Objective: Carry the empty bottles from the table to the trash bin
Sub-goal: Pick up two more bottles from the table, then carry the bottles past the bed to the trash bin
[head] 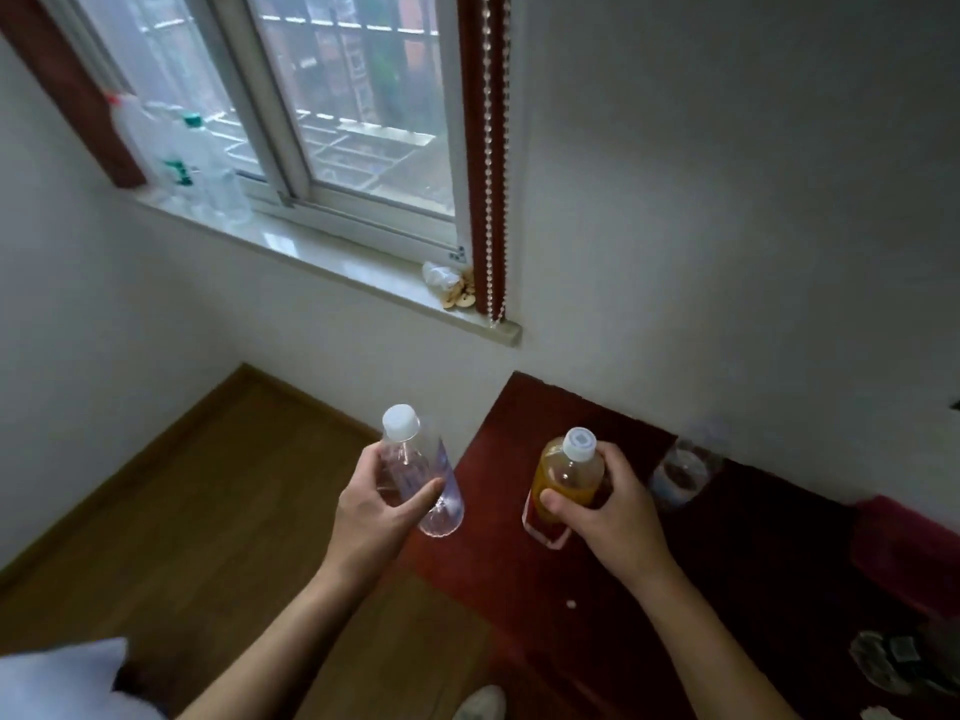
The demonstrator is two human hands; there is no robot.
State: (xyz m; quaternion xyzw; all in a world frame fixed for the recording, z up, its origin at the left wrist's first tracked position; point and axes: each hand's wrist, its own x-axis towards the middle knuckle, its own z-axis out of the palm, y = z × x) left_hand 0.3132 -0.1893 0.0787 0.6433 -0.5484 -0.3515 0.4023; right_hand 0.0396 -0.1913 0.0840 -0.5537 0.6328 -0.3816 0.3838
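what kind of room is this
Probably a room in a flat: a barred window with bottles on its sill, a wood floor, and a dark red table against the white wall.

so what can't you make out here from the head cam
- Trash bin: nowhere in the head view.
- Third bottle on the table: blurred, so contents and cap unclear.
- Orange bottle: label mostly hidden by the right hand.
- Clear bottle in the left hand: print too blurred to read.
- Clutter: cut off by the right edge.
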